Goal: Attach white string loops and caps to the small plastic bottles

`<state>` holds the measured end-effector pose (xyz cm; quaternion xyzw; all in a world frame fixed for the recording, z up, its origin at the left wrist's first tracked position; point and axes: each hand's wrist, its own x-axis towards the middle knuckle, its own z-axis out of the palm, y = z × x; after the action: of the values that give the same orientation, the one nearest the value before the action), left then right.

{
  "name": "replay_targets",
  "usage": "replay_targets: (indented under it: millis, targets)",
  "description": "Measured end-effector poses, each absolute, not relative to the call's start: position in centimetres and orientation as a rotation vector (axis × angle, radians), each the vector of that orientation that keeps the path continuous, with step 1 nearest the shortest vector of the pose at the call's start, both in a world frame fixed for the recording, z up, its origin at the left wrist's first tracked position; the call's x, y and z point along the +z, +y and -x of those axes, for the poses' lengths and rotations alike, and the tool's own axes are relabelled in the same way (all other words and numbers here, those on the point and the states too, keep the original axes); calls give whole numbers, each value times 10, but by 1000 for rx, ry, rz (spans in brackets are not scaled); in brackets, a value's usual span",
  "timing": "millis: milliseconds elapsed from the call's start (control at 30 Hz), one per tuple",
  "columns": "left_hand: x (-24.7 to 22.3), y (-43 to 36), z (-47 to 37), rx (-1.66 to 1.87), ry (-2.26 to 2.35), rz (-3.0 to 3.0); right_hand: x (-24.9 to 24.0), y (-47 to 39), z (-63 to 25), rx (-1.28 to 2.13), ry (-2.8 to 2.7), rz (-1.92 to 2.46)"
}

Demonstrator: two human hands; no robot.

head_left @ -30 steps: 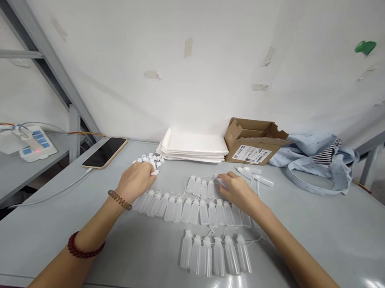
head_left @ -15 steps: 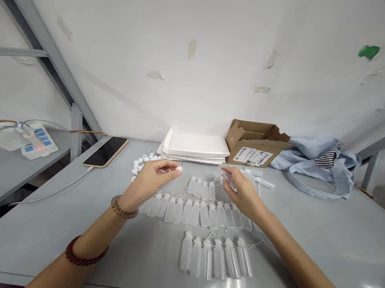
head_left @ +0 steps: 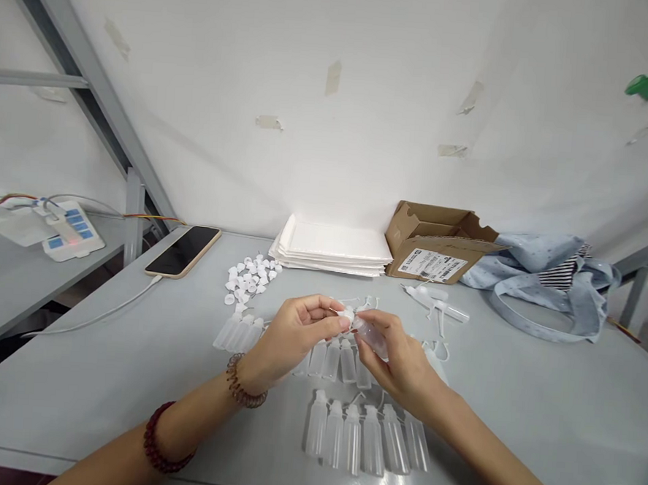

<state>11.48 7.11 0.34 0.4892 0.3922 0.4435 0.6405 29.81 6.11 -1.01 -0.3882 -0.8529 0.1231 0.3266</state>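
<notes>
Between thumb and fingers, my left hand [head_left: 295, 336] pinches a small white cap [head_left: 346, 315]. My right hand [head_left: 399, 353] holds a clear plastic bottle [head_left: 371, 338], its neck end meeting the cap. Under and behind both hands runs a row of clear bottles [head_left: 332, 360], partly covered by them. Nearer the table's front lies another row of bottles [head_left: 351, 438]. A pile of white caps [head_left: 250, 276] sits left of centre, behind my left hand.
White envelopes [head_left: 334, 249] are stacked by the wall, beside an open cardboard box [head_left: 439, 246]. Loose bottles [head_left: 444, 305] lie before the box. Blue cloth [head_left: 552, 286] is at right. A phone [head_left: 184, 251] with its cable lies at left, near a power strip [head_left: 75, 233].
Both hands have come together at the centre, my left moving right and my right moving left. The cap now meets the bottle's neck. The cap pile is uncovered.
</notes>
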Motion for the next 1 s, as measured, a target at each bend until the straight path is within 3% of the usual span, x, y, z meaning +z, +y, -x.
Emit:
replay_targets:
  millis: [400, 500, 767, 1000]
  targets:
    - [10, 68, -110, 818, 962, -1397, -13, 58, -299, 638, -2225, 1332]
    - [11, 69, -104, 756, 941, -1510, -6, 57, -299, 870, -2187, 1304]
    - [25, 64, -98, 829, 846, -1944, 3, 59, -303, 1929, -1615, 985]
    - [19, 60, -105, 793, 888, -1630, -4, 58, -301, 2099, -1456, 836]
